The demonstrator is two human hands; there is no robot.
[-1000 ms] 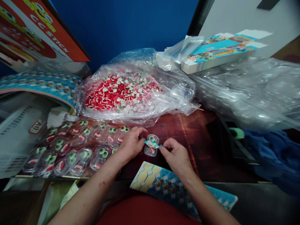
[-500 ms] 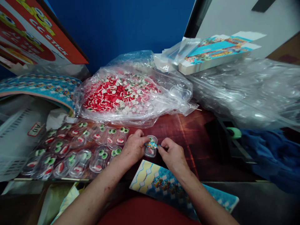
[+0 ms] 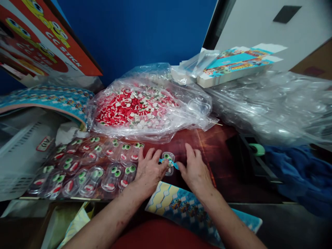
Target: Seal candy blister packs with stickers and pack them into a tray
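Observation:
A small clear plastic container (image 3: 169, 172) with green-and-white eye pieces lies on the dark red-brown table. Across its middle lies a blue printed sticker (image 3: 175, 165), its right end sticking out past the edge. My left hand (image 3: 150, 169) is open, fingers spread, with the thumb on the sticker's left part. To the right, my right hand (image 3: 196, 171) is open and holds nothing; its thumb is close to the sticker's free end. A sticker sheet (image 3: 162, 197), yellow and blue, is below the hands, partly covered by my right forearm.
Several filled clear containers (image 3: 110, 180) with eyes and red mouths are laid out at left. Behind them sits a plastic bag (image 3: 135, 107) of red and white pieces. Clear empty packs (image 3: 280, 107) are heaped at right. A white basket (image 3: 23, 155) stands at far left.
My right fingers have let go of the sticker's right end and spread apart. My left fingers have opened out, and the thumb has moved onto the sticker. The view has shifted slightly.

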